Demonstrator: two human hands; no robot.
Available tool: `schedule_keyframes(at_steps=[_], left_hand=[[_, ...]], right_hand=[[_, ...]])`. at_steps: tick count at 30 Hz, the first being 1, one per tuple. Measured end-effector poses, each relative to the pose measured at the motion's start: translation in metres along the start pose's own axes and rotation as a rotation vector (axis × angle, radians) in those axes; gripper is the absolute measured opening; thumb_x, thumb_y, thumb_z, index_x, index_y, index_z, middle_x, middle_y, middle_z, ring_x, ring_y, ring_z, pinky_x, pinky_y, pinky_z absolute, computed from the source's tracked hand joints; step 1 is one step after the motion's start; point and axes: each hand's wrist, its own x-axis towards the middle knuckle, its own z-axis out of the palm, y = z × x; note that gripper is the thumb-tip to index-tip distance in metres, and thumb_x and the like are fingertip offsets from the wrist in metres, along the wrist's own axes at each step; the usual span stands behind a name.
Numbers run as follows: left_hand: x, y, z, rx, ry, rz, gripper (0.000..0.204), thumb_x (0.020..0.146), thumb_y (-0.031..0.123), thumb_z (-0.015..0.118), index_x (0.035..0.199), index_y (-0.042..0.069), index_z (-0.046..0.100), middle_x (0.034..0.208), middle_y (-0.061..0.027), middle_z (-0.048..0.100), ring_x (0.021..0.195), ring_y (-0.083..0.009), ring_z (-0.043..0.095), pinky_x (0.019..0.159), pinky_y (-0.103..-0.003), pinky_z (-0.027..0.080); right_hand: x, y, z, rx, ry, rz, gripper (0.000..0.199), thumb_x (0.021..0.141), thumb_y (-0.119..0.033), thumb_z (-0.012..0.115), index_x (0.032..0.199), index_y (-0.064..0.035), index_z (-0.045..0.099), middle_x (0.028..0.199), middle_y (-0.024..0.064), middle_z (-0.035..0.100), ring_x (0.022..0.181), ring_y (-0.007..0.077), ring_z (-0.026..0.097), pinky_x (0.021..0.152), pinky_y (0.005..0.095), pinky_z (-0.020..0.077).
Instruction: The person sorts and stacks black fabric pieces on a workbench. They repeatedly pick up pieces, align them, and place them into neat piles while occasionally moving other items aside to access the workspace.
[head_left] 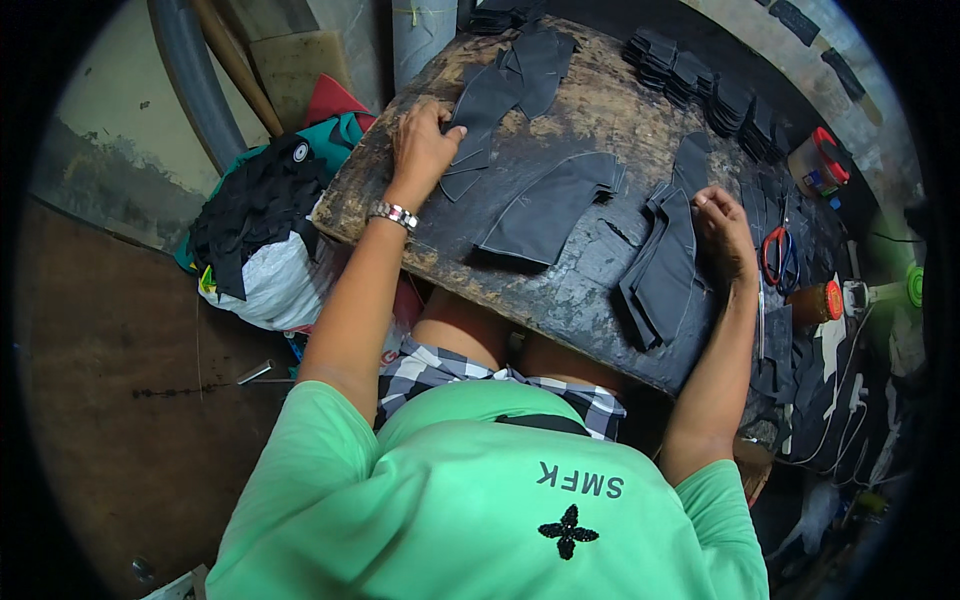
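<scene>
My left hand (424, 143) lies flat on a worn dark table (590, 120), its fingers touching a pile of black cut leather pieces (500, 95) at the far left. My right hand (726, 232) presses on the top of a long stack of black leather pieces (665, 270) at the right of the table. Between the two hands lies another stack of black stitched pieces (555, 207). Neither hand visibly grips anything.
Small stacks of black pieces (700, 85) line the table's far edge. Red-handled scissors (778, 255), a red-lidded jar (820, 160) and a small orange-brown pot (818, 300) sit at the right. A white sack topped with black scraps (262, 235) stands on the floor left of the table.
</scene>
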Motion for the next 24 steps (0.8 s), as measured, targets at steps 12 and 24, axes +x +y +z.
schedule_keyframes(at_steps=[12, 24], left_hand=[[-0.004, -0.037, -0.036, -0.253, -0.468, -0.158, 0.036, 0.083, 0.028, 0.062, 0.115, 0.011, 0.065, 0.09, -0.0149, 0.067, 0.074, -0.0291, 0.064, 0.071, -0.036, 0.049], [-0.009, -0.048, -0.02, -0.404, -0.286, -0.065, 0.035, 0.088, 0.016, 0.053, 0.122, 0.01, 0.057, 0.081, -0.0153, 0.065, 0.075, -0.0285, 0.062, 0.07, -0.038, 0.047]], right_hand=[[0.053, -0.067, 0.193, -1.043, -0.391, -0.603, 0.032, 0.086, -0.011, 0.057, 0.118, -0.0055, 0.059, 0.113, 0.0201, 0.057, 0.103, 0.0323, 0.058, 0.086, 0.037, 0.0474], [0.113, -0.066, 0.282, -1.671, -0.588, -0.547, 0.07, 0.077, -0.011, 0.061, 0.141, -0.0248, 0.038, 0.149, 0.0082, 0.027, 0.135, 0.0338, 0.032, 0.103, 0.0584, 0.0309]])
